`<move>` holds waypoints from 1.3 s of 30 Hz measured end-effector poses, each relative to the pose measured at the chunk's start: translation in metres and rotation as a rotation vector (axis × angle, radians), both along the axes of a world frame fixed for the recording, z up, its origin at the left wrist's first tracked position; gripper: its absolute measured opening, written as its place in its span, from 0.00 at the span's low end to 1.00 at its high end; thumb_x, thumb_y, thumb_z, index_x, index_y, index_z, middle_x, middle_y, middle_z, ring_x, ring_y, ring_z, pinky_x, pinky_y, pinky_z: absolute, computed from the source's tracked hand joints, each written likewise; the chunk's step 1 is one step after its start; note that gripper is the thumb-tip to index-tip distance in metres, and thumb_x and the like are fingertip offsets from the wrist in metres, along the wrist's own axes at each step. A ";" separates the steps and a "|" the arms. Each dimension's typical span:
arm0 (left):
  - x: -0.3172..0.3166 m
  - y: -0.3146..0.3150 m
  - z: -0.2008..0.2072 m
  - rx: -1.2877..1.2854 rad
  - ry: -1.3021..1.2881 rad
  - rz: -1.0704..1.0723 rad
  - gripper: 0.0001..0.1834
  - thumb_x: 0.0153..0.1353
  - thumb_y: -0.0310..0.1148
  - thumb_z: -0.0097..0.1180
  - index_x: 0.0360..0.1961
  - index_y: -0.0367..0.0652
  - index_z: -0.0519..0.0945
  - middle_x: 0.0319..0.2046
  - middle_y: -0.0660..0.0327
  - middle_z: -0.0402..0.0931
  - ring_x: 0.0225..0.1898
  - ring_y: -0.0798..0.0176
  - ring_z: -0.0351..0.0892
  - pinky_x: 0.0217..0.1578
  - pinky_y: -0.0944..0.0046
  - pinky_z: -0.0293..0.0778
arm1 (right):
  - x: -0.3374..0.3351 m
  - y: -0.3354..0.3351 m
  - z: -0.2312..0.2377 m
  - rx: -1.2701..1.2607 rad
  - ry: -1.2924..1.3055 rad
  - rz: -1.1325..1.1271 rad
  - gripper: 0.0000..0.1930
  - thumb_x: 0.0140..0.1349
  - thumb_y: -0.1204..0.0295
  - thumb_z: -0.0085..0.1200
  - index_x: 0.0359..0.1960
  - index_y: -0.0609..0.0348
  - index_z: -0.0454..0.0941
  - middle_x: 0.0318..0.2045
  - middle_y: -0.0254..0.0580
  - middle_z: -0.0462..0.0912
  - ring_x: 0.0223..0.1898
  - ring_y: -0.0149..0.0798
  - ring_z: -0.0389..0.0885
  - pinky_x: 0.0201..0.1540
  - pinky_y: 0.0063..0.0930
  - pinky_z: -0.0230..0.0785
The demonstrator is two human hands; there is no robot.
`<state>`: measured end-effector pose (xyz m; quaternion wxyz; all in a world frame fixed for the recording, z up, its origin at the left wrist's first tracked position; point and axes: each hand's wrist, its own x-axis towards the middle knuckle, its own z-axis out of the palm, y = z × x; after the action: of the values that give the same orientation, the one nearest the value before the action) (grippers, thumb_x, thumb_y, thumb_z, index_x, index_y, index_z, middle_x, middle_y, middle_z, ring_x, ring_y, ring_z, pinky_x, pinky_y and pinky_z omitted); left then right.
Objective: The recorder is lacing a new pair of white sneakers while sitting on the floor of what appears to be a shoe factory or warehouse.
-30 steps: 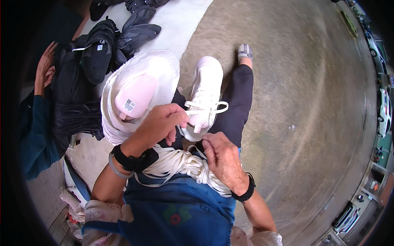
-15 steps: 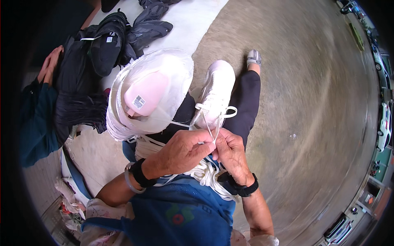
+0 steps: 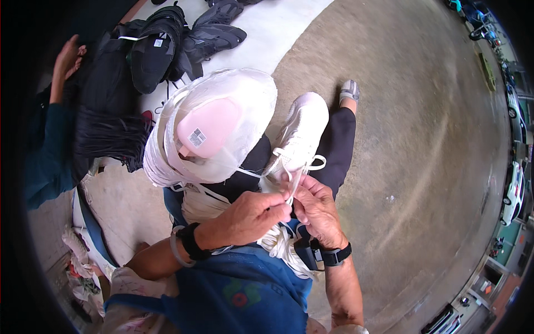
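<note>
A white sneaker [image 3: 305, 119] rests toe-away on my lap, with loops of lace standing up from its front. Low on the shoe, my left hand [image 3: 250, 218] and my right hand [image 3: 317, 210] pinch the white shoelace [image 3: 296, 183] between thumbs and fingers. The hands are close together, the lace running between them. Below them a bundle of white laces [image 3: 277, 240] lies over my blue apron [image 3: 222, 289]. Left of the sneaker is a rounded, translucent white stack [image 3: 253, 92] with a pale pink, labelled insole-shaped piece [image 3: 208, 125] in it.
Several black shoes [image 3: 153, 61] lie on a white surface [image 3: 278, 28] at the far left, with a bunch of black laces [image 3: 108, 139] nearer. Another person's hand [image 3: 69, 55] and dark green sleeve are at the left edge. Concrete floor [image 3: 417, 139] stretches right, towards parked vehicles [image 3: 513, 192].
My right hand has turned and its fingers have risen along the lace towards the shoe. My left hand stays pinched beside it. The other person's hand has shifted, and the whole view has moved slightly.
</note>
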<state>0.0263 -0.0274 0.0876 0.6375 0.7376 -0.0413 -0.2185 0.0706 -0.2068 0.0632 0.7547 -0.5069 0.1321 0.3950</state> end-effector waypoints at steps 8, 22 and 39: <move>-0.003 0.008 0.001 0.306 -0.372 -0.025 0.07 0.61 0.30 0.57 0.29 0.37 0.76 0.24 0.54 0.74 0.25 0.48 0.78 0.26 0.56 0.73 | -0.007 0.009 0.021 -0.664 -0.677 -0.044 0.11 0.62 0.70 0.61 0.41 0.65 0.81 0.21 0.36 0.74 0.22 0.26 0.70 0.25 0.25 0.65; -0.002 0.017 0.001 0.275 -0.360 0.068 0.07 0.62 0.30 0.56 0.35 0.37 0.80 0.35 0.51 0.82 0.32 0.48 0.82 0.36 0.56 0.76 | -0.009 -0.003 -0.001 -0.387 -0.413 -0.039 0.06 0.63 0.74 0.57 0.33 0.65 0.82 0.28 0.36 0.78 0.27 0.29 0.73 0.31 0.26 0.67; -0.004 0.088 0.046 -0.323 0.330 0.650 0.20 0.72 0.37 0.41 0.24 0.39 0.74 0.44 0.47 0.81 0.46 0.55 0.83 0.45 0.61 0.80 | -0.011 -0.056 -0.001 -0.685 -0.173 -0.017 0.09 0.66 0.71 0.46 0.30 0.62 0.75 0.16 0.30 0.70 0.16 0.24 0.68 0.18 0.24 0.62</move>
<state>0.0221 0.0602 0.1335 0.7792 0.5576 0.2635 -0.1114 0.0594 -0.2625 0.0626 0.5525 -0.7611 0.1967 0.2771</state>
